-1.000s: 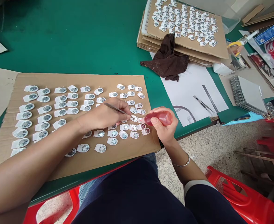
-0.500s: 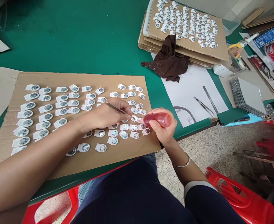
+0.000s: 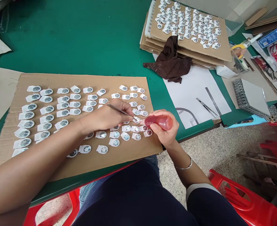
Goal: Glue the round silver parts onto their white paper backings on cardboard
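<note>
A brown cardboard sheet [image 3: 119,155] lies on the green table [image 3: 82,37], covered with rows of several small round metal parts on white paper tabs [image 3: 46,110]. My left hand [image 3: 107,116] is closed on thin metal tweezers [image 3: 117,110], whose tip rests at one part [image 3: 136,120] near the sheet's right side. My right hand [image 3: 164,128] is closed around a small red squeeze bottle [image 3: 158,121], its nozzle pointing left at that same part.
A stack of cardboard [image 3: 190,34] with several more parts sits at the back right, a dark brown cloth [image 3: 170,61] draped against it. White paper [image 3: 195,91] holds a second pair of tweezers [image 3: 205,106] and a ruler. Red plastic stools [image 3: 242,201] stand below the table edge.
Both hands keep their grip and stay at the same part. The red bottle has shifted very slightly left; the view has drifted a little.
</note>
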The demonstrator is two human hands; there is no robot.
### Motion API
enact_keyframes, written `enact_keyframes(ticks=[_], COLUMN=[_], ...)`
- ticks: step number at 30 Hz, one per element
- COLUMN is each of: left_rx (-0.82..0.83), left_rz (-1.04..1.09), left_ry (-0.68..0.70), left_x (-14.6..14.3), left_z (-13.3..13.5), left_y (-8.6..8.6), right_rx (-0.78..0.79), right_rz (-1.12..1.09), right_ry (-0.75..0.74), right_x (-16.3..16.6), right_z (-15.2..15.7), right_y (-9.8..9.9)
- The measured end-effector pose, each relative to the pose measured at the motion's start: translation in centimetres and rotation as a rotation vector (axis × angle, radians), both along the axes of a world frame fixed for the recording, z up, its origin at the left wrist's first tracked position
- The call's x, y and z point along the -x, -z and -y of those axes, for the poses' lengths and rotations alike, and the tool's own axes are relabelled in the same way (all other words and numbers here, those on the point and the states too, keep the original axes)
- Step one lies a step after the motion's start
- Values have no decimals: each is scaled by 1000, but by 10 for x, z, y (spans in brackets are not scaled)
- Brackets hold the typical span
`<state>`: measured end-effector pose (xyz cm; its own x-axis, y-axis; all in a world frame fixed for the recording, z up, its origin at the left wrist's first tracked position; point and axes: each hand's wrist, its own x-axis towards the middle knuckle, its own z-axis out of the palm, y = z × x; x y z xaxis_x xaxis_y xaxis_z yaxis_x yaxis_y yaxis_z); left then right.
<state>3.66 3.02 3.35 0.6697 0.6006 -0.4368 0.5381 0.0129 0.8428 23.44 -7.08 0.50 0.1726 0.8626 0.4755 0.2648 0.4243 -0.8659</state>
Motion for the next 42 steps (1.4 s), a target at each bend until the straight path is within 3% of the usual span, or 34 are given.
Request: enact_keyframes(ticks=[5, 18, 22, 25, 28, 32, 35, 42], left_rx=[31, 61, 66, 52, -16, -275, -380, -409], left_rz=[18, 51, 30, 13, 14, 52, 76, 60], left_ry=[-19, -10, -17, -23, -47, -81, -30, 51], left_x=[-1, -1, -1, 0, 1, 3, 4, 5], left_z=[0, -3, -2, -1, 1, 3, 2, 2], left_y=[-1, 1, -2, -10, -20, -20, -12, -9], right_rx=[-69, -52, -50, -43, -39, -33, 18, 75], right_rz=[-36, 135, -51, -263, -273, -186, -134, -106], right_ry=[86, -3, 43, 84, 95, 87, 129, 107], right_x=[-1, 3, 0, -10, -19, -19, -13, -15], right_z=[0, 3, -1, -20, -51, -87, -98, -93], right_y=[0, 2, 0, -13, -33, -48, -39, -17])
